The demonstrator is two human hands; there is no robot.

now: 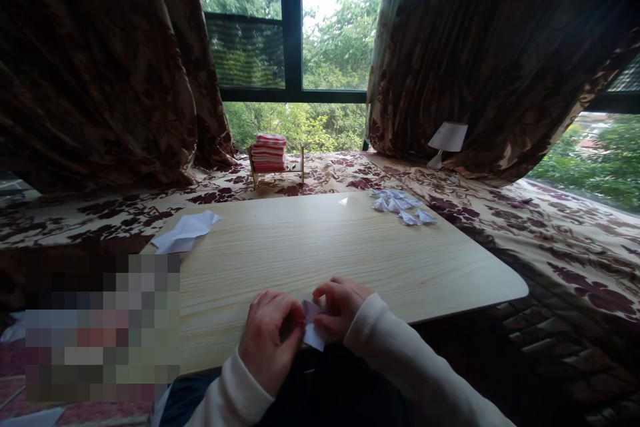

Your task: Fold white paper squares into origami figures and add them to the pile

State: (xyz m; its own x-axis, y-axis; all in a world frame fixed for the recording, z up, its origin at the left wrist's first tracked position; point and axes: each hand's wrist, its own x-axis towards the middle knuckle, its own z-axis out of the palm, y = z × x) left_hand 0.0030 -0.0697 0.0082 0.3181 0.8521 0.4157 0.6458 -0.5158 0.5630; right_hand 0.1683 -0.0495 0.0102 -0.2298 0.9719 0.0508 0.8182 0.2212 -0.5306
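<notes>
A small folded piece of white paper (314,335) is held between my two hands at the table's near edge. My left hand (273,333) pinches its left side between thumb and fingers. On the other side, my right hand (343,307) grips the paper with thumb and fingertips. Part of the paper is hidden behind the fingers, so its exact folds cannot be made out. Toward the back right of the table lie several small folded paper pieces (395,201) in a loose group.
Loose white paper sheets (187,230) lie at the table's (280,240) left corner. Behind it, a small wooden stand (295,169) holds red-and-white striped folded cloth (269,152) on a floral-covered ledge. A small white lamp (449,138) stands at right by the curtain. A blurred patch hides the lower left.
</notes>
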